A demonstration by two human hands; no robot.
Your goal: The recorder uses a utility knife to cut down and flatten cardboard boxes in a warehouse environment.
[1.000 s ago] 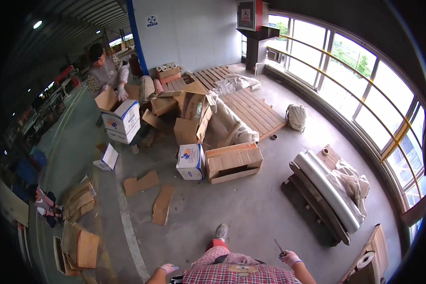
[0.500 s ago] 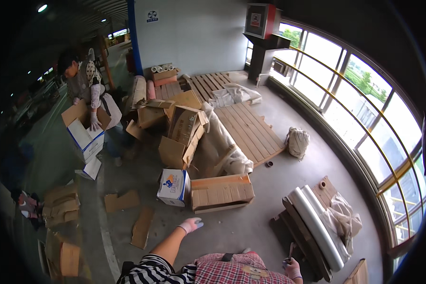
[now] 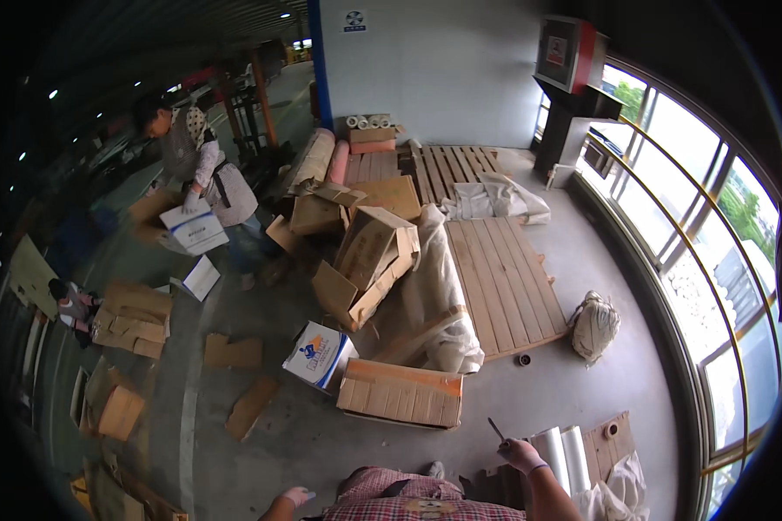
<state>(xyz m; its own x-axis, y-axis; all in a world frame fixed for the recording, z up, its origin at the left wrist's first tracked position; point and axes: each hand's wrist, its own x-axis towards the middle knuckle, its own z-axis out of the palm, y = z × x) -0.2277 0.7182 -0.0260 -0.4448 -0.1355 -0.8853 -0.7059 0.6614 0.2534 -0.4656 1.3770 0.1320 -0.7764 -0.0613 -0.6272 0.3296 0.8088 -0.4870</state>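
My right hand (image 3: pixel 521 455), in a pale glove, is closed around the handle of a knife (image 3: pixel 495 429) with a thin dark blade that points up and away. It is held out just left of the silver-white rolls (image 3: pixel 565 458). My left hand (image 3: pixel 297 496), also gloved, hangs low beside my checked apron (image 3: pixel 400 488) with nothing visible in it. Its fingers look loosely stretched. Ahead of me, a brown cardboard box (image 3: pixel 400 395) lies on the floor, touching or nearly touching a tilted white-and-blue box (image 3: pixel 319 354). Neither hand touches a box.
At the left, a co-worker (image 3: pixel 202 165) handles a white-and-blue carton (image 3: pixel 195 228). Open brown boxes (image 3: pixel 365 260) are heaped beyond the nearer boxes. A wooden pallet (image 3: pixel 504 286), a tied sack (image 3: pixel 594 327) and yellow railings (image 3: pixel 669 200) stand to the right. Flattened cardboard (image 3: pixel 252 406) litters the left floor.
My right hand has risen and moved forward with the knife. My left hand has drawn back toward my body. The view has turned left, and the co-worker's carton has tipped.
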